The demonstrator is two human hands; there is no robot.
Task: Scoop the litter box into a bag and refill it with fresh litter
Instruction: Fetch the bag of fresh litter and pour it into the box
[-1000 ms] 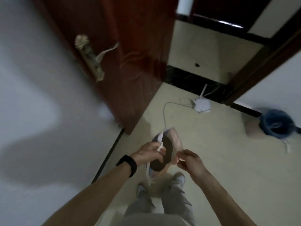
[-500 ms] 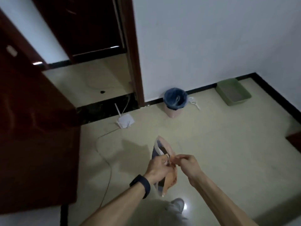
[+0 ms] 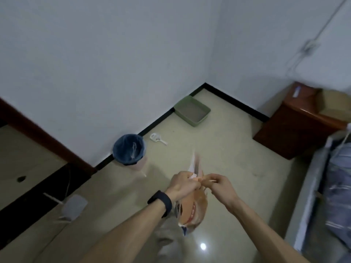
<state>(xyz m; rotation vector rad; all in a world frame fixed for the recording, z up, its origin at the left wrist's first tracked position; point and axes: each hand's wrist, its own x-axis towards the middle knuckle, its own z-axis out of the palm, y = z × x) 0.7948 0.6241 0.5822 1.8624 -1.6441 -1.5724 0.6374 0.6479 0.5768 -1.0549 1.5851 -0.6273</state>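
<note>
Far left, on the floor: white box-shaped device with a thin antenna, cable trailing from it. Dark brown door frame runs diagonally above it.

Left of centre: round waste bin with a blue liner, standing against the white wall at the black baseboard. Just right of the bin: white scoop, lying flat on the floor, touching nothing.

Centre, further back: green litter box on the floor in the room corner, grey litter inside. It is well apart from both hands.

Centre, near: left hand, black wristband on the wrist, fingers curled tight around the top of an orange bag. Right hand sits just beside it, thumb and fingers pinching the same top edge. A pale strip of the bag top sticks up between the hands, blurred. The printed bag body hangs below both hands, above the floor; the print is unreadable.

Right: reddish wooden cabinet against the wall, cardboard box on top. Far right edge: a bed with striped fabric, blurred.
</note>
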